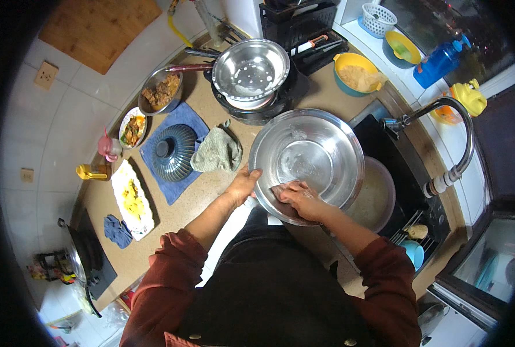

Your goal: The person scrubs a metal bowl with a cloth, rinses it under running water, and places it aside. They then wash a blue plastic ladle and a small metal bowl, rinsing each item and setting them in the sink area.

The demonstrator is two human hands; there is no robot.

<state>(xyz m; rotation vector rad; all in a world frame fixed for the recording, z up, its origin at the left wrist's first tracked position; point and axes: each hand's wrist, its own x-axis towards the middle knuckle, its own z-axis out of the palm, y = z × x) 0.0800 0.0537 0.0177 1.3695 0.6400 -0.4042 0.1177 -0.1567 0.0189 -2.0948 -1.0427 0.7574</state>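
Observation:
My left hand (243, 186) grips the near left rim of a large stainless steel basin (313, 152), thumb over the edge. Inside the basin, my right hand (300, 198) presses on its near wall, its fingers bent around a brownish piece of cloth or pad (280, 191) that is partly hidden. Whitish residue marks the basin's floor and wall. Below the basin's right side, a round tub of cloudy liquid (370, 195) sits in the black sink (361, 130). A crumpled grey-green cloth (218, 152) lies on the counter left of the basin.
Beyond the basin, a wet metal bowl (251, 69) rests on a pot. A ribbed lid (174, 152) lies on a blue cloth (170, 191). Food fills a metal bowl (162, 91) and a long white plate (131, 204). The faucet (461, 112) arches over the sink at right.

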